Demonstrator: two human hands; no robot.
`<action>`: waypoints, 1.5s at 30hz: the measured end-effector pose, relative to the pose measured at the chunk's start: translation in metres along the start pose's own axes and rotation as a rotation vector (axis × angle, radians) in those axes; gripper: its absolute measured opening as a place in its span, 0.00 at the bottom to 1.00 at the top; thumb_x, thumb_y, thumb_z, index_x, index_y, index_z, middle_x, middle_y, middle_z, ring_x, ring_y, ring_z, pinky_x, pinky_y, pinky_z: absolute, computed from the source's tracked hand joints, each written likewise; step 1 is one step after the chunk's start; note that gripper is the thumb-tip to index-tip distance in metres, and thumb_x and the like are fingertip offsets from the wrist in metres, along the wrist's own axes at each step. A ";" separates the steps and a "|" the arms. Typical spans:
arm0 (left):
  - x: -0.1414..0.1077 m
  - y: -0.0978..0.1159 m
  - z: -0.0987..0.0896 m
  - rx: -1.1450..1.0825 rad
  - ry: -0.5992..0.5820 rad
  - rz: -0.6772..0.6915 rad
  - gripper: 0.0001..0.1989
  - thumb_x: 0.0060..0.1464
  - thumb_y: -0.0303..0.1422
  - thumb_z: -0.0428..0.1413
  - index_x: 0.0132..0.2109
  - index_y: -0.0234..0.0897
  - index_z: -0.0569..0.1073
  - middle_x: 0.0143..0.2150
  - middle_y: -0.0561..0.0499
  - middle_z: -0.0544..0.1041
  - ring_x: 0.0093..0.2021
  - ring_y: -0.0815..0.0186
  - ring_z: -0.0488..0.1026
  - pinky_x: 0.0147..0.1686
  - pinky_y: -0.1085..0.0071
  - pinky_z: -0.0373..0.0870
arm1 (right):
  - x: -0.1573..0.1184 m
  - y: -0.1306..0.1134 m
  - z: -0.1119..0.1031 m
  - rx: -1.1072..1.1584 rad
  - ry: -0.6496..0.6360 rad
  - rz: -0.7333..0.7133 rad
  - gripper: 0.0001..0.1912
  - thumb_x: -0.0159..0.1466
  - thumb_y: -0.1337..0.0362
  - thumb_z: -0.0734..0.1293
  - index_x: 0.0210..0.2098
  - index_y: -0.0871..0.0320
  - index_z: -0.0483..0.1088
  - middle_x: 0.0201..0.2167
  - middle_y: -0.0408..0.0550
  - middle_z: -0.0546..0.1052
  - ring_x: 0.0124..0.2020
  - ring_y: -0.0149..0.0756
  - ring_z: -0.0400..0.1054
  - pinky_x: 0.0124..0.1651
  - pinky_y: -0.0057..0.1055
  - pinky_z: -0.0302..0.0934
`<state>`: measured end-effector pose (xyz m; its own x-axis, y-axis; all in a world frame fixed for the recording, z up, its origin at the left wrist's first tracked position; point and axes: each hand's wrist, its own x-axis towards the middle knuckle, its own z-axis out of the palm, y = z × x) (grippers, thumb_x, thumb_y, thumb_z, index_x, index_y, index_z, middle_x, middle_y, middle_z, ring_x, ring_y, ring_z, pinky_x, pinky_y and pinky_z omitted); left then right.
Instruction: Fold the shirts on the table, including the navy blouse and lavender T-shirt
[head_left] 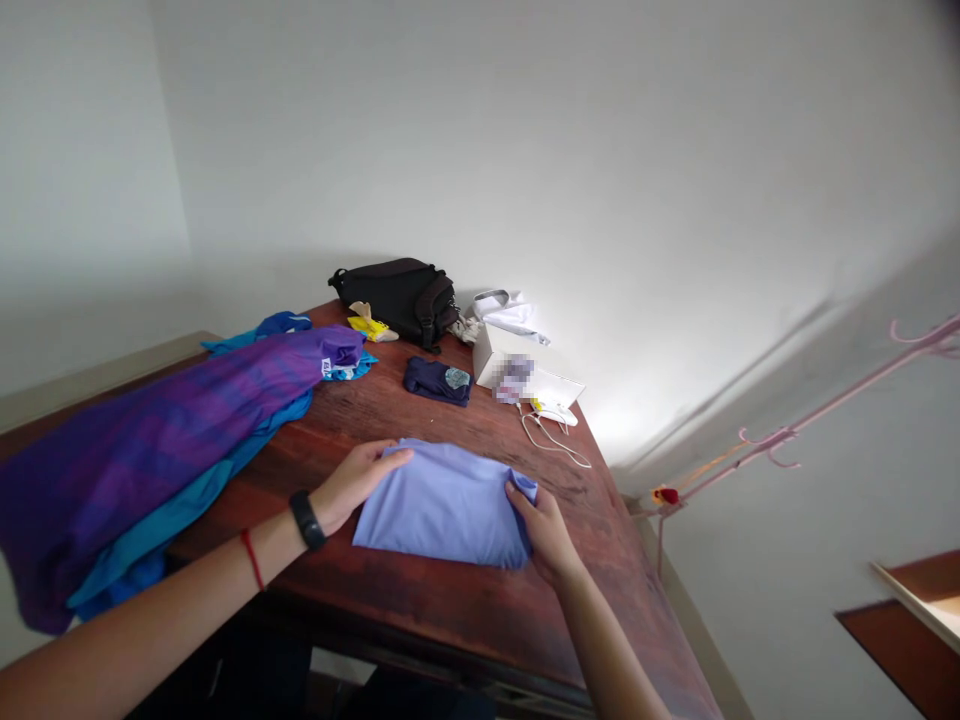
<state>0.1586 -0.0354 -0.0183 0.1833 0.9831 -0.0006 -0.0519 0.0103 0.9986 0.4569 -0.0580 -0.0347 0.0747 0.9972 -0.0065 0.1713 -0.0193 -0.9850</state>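
A light blue-violet folded cloth garment [450, 505] is spread between my two hands over the front part of the wooden table [375, 590]. My left hand [360, 482] grips its upper left edge, with the thumb on top and the other fingers mostly hidden. Its upper right corner, slightly bunched, is pinched in my right hand [546, 530]. A dark band and a red string circle my left wrist. Behind the garment lies a small folded navy garment [439, 380] with a pale round print.
Purple and blue garments [187, 420] are heaped along the left side. Toward the back are a black bag [394, 295], a yellow item [369, 325], a white box [499, 350], a white cable [551, 445] and white cloth [514, 312]. A pink rack [840, 395] stands at right.
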 end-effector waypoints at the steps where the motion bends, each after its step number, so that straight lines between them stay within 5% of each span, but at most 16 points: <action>1: 0.013 -0.003 0.000 0.001 0.017 -0.027 0.21 0.49 0.52 0.60 0.33 0.36 0.75 0.34 0.49 0.78 0.37 0.58 0.74 0.36 0.68 0.67 | 0.011 0.002 0.001 0.003 -0.005 0.019 0.23 0.57 0.45 0.73 0.38 0.59 0.77 0.35 0.49 0.80 0.38 0.43 0.71 0.42 0.34 0.65; 7: 0.065 -0.026 -0.007 0.254 0.048 0.035 0.22 0.45 0.53 0.59 0.26 0.36 0.70 0.23 0.55 0.68 0.28 0.65 0.65 0.28 0.71 0.56 | 0.048 0.025 -0.002 -0.181 0.053 -0.019 0.24 0.53 0.44 0.74 0.31 0.61 0.76 0.30 0.47 0.79 0.33 0.40 0.69 0.36 0.32 0.63; 14: 0.086 -0.031 -0.015 0.515 0.032 0.190 0.14 0.53 0.44 0.57 0.33 0.37 0.72 0.32 0.50 0.77 0.35 0.60 0.74 0.35 0.70 0.63 | 0.055 0.028 -0.008 -0.268 0.065 -0.049 0.22 0.56 0.46 0.72 0.35 0.60 0.76 0.31 0.48 0.79 0.34 0.42 0.70 0.36 0.33 0.62; 19: 0.086 -0.035 -0.018 0.813 -0.002 0.227 0.09 0.54 0.31 0.56 0.43 0.38 0.74 0.37 0.47 0.79 0.39 0.58 0.77 0.41 0.67 0.67 | 0.050 0.020 -0.006 -0.728 0.163 -0.094 0.28 0.56 0.53 0.71 0.53 0.59 0.71 0.37 0.51 0.78 0.37 0.45 0.71 0.43 0.37 0.64; 24: 0.064 -0.018 0.006 1.102 0.050 0.483 0.22 0.57 0.28 0.52 0.59 0.34 0.70 0.56 0.37 0.74 0.56 0.50 0.71 0.54 0.57 0.66 | 0.038 0.000 0.011 -0.926 0.210 -0.318 0.24 0.63 0.57 0.66 0.57 0.58 0.69 0.53 0.60 0.71 0.56 0.54 0.65 0.59 0.44 0.60; 27: 0.055 -0.012 0.035 1.149 -0.175 0.631 0.24 0.60 0.27 0.48 0.63 0.32 0.67 0.65 0.39 0.69 0.68 0.52 0.60 0.64 0.57 0.60 | 0.035 -0.010 0.032 -0.961 0.096 -0.408 0.19 0.67 0.60 0.62 0.55 0.59 0.70 0.54 0.59 0.71 0.58 0.50 0.64 0.62 0.44 0.58; 30: 0.051 -0.027 0.058 1.168 -0.309 0.579 0.25 0.62 0.28 0.46 0.65 0.28 0.65 0.66 0.38 0.68 0.70 0.51 0.58 0.66 0.55 0.58 | 0.030 -0.007 0.056 -0.996 -0.029 -0.433 0.21 0.69 0.64 0.59 0.59 0.60 0.68 0.59 0.58 0.70 0.63 0.46 0.62 0.66 0.42 0.55; 36: 0.039 -0.067 0.054 1.254 -0.180 0.568 0.26 0.67 0.38 0.44 0.68 0.33 0.63 0.72 0.39 0.58 0.72 0.46 0.50 0.67 0.42 0.48 | 0.021 0.016 0.068 -1.142 -0.094 -0.268 0.28 0.73 0.55 0.55 0.69 0.58 0.59 0.72 0.54 0.56 0.74 0.52 0.41 0.71 0.52 0.43; 41: 0.034 -0.062 0.041 1.282 -0.147 0.480 0.28 0.64 0.48 0.50 0.68 0.48 0.64 0.74 0.43 0.53 0.72 0.41 0.50 0.64 0.29 0.42 | 0.019 0.018 0.060 -1.148 -0.137 -0.194 0.32 0.73 0.47 0.54 0.71 0.54 0.55 0.74 0.49 0.48 0.75 0.55 0.37 0.71 0.55 0.39; 45: 0.037 -0.057 0.035 1.296 -0.150 0.391 0.37 0.59 0.57 0.52 0.69 0.46 0.62 0.74 0.37 0.49 0.72 0.36 0.48 0.60 0.25 0.43 | 0.018 0.017 0.059 -1.123 -0.146 -0.164 0.33 0.72 0.45 0.54 0.72 0.52 0.53 0.75 0.46 0.46 0.75 0.55 0.34 0.71 0.57 0.37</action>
<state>0.2023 -0.0059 -0.0732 0.4778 0.8519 0.2142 0.8113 -0.5215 0.2642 0.4034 -0.0360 -0.0613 -0.1320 0.9911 0.0155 0.9548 0.1313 -0.2667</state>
